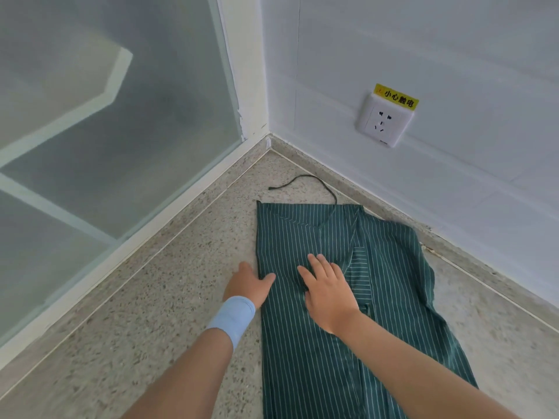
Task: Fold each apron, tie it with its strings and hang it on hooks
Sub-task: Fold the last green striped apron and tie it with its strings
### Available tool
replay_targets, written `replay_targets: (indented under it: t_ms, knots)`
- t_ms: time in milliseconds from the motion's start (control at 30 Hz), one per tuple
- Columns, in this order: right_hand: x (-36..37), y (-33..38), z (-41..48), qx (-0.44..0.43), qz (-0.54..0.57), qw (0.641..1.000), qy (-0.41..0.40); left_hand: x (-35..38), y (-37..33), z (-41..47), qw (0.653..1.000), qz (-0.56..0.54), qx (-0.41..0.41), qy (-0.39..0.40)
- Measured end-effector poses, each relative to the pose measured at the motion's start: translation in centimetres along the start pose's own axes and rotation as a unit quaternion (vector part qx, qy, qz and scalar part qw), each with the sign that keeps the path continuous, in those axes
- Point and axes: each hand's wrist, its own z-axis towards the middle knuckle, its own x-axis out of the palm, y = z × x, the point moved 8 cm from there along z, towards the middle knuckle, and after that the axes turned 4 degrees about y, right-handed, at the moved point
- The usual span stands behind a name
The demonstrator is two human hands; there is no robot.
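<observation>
Working low on a speckled floor (151, 313), hemmed into a corner by a frosted glass partition (151, 131) on the left and a white wall (423, 55) on the right. Folding a green striped apron (302, 358) laid lengthwise on that floor, far end just short of the corner, partly folded along its length, right edge rumpled near the wall. Expect soft, light, limp cloth: creasing easily, sliding a little on the hard floor, best taken by the long hems or pinned flat under a palm. Pressing down mid-apron with the right grip (326, 291), fingers straight and spread, grasping nothing. Setting the left grip (248, 282) at the left hem, thumb over the cloth; fingers hidden, so no telling whether pinching or merely resting. Plenty of open floor leftward for swinging cloth, little on the wall side. Trailing toward the corner, a dark string (305, 176), loose and free for tying. Keeping clear of the wall socket (384, 119).
</observation>
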Motion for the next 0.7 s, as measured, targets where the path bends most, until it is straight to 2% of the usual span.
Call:
replay_targets:
  t_ms: [100,200,300,367,467,533,567,700]
  knots:
    - [2.2,1.6,-3.8,0.001,0.009,1.000,-0.009,3.1,1.8,-2.8,0.995,0.059,-0.005,0.080]
    - [4.2,3.0,-6.8,0.000,0.028,1.000,0.008,3.6,2.8,-3.7,0.995,0.056,0.050,0.068]
    - [4.4,4.4,-8.5,-0.010,0.052,0.999,0.000,2.3,5.0,-3.5,0.997,-0.064,0.039,0.021]
    - [4.5,5.3,-9.3,-0.022,0.067,0.997,0.012,1.7,6.7,-4.1,0.987,-0.163,0.010,0.004]
    - [5.0,6.6,-10.3,-0.033,0.047,0.998,0.028,3.0,9.1,-5.4,0.968,-0.242,-0.017,0.059]
    - [5.8,7.0,-10.8,-0.025,0.024,0.998,0.050,4.4,9.7,-6.4,0.977,-0.181,0.010,0.113]
    - [6.3,7.2,-11.1,-0.018,0.013,0.998,0.063,4.6,9.8,-6.9,0.984,-0.135,0.036,0.114]
    - [7.6,7.4,-12.2,0.002,-0.013,0.995,0.102,2.8,9.9,-8.0,0.989,-0.091,0.114,0.009]
